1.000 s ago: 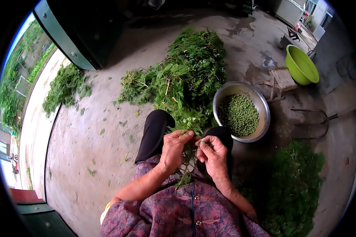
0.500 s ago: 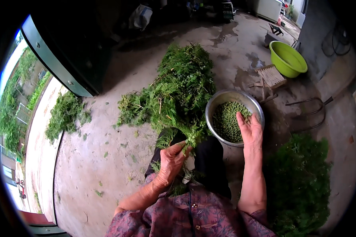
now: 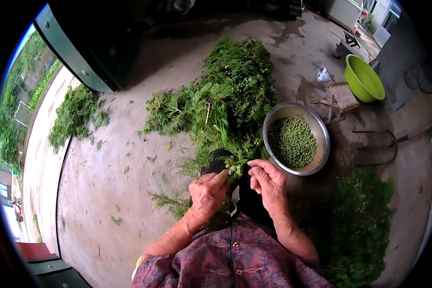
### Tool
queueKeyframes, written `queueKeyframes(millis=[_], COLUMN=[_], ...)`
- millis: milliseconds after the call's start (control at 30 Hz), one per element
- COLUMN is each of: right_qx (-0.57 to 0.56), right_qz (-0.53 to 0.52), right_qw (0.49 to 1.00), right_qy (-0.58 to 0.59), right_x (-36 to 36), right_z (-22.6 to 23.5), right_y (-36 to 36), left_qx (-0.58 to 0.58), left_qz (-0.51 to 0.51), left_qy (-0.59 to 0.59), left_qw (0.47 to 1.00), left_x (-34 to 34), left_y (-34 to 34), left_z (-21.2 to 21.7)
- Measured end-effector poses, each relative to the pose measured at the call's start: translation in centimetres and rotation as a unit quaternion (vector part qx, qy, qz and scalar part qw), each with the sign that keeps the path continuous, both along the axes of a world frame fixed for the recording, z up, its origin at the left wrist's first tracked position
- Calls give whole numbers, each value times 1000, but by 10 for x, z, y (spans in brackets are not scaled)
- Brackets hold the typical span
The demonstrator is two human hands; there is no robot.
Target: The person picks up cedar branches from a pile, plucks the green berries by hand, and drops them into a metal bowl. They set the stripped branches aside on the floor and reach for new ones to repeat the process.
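Back at lower centre from the steel bowl [image 3: 320, 137] with right hand [image 3: 270, 186] part-curled—cannot tell if holding anything; apparently resuming picking—gripping conifer sprig [image 3: 234, 167] in closed left hand [image 3: 209, 193].

One head-worn wide fisheye faces down; shirt [image 3: 201, 259] close below, floor [image 3: 96, 182] farther off.

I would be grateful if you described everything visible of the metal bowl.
The round metal bowl has a shiny silvery rim and a duller, tan-looking inner wall. Small green berries cover its bottom, leaving upper wall bare. It stands upright on the floor, right of the pile of green branches, which seems to meet its rim. The right hand is close; contact is unclear.
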State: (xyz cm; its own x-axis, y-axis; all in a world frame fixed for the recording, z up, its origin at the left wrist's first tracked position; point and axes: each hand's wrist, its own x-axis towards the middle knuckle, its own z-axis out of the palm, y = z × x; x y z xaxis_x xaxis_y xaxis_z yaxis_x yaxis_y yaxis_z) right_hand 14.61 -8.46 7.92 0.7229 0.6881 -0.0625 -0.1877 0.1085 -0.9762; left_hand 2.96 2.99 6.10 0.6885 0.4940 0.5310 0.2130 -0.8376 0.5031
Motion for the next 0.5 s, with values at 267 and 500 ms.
queueKeyframes(millis=[267, 500], right_qx=[-59, -83], right_qz=[56, 105], right_qw=[995, 973], right_qy=[-58, -187], right_x=[-12, 1], right_z=[-3, -11], right_y=[9, -4], left_qx=[58, 86], left_qz=[-43, -89], left_qy=[18, 56], left_qw=[997, 991], left_x=[-7, -5], left_y=[-1, -4], left_z=[-3, 8])
